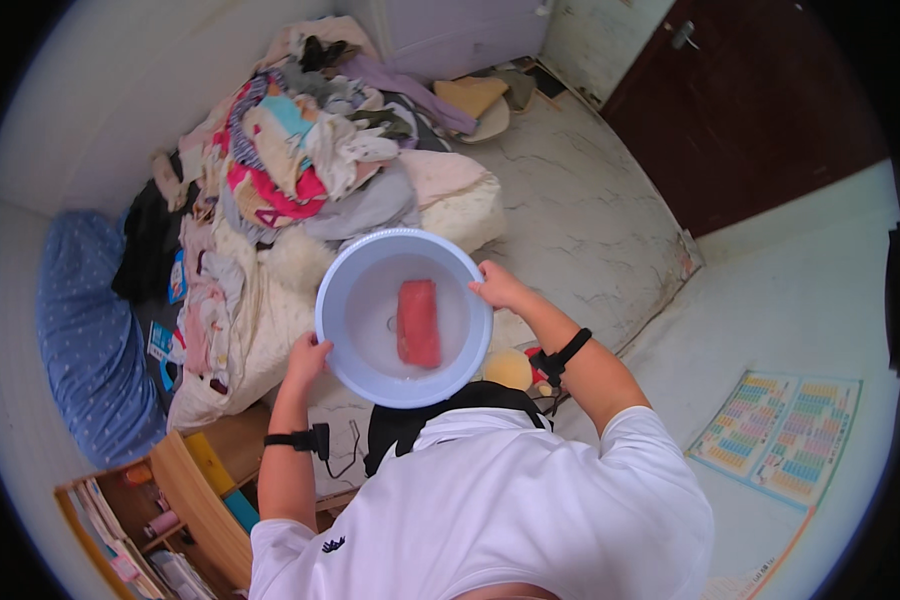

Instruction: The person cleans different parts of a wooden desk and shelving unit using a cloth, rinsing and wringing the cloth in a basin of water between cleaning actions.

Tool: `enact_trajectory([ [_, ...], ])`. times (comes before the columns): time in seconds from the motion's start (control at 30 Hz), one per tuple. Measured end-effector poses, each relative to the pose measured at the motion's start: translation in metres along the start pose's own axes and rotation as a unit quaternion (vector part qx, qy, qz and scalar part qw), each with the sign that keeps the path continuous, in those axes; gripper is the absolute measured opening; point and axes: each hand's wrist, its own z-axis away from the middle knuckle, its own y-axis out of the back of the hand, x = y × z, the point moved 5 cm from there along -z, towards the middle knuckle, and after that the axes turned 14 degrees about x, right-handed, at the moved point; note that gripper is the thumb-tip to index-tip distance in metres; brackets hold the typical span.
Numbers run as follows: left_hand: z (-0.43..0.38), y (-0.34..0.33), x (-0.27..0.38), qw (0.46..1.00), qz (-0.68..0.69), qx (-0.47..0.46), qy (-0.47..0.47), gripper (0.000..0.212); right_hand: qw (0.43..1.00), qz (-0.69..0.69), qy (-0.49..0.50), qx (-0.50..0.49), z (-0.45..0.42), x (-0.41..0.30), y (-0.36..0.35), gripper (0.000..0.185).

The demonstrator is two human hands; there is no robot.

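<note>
A light-blue plastic basin point(331, 300) is held level in front of my body, between both hands. My left hand point(307, 358) grips its left rim, thumb over the edge. On the right side, my right hand point(497, 286) clasps the rim a little higher up. Inside the basin is what looks like cloudy water point(375, 300). A folded red cloth point(418, 322) lies in it, right of the middle. The fingers under the rim are partly hidden by the basin wall.
Beyond the basin a bed point(461, 214) carries a heap of clothes point(285, 150). A wooden shelf unit point(202, 510) with books stands at lower left. A dark red door point(750, 112) is at upper right; a chart point(780, 435) hangs on the right wall. Tiled floor point(562, 195) shows between.
</note>
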Motion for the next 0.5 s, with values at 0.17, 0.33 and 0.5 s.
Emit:
enact_trajectory([
  [0.17, -0.029, -0.099, 0.124, 0.995, -0.002, -0.088, -0.043, 0.029, 0.993, -0.073, -0.058, 0.068, -0.022, 0.06, 0.111, 0.04],
  [0.33, -0.056, -0.208, 0.246, 0.98, -0.058, -0.16, -0.1, 0.03, 0.977, -0.131, -0.117, 0.12, -0.05, 0.119, 0.216, 0.038],
  [0.5, -0.082, -0.32, 0.338, 0.962, -0.072, -0.228, -0.135, 0.03, 0.959, -0.157, -0.165, 0.166, -0.066, 0.159, 0.302, 0.034],
])
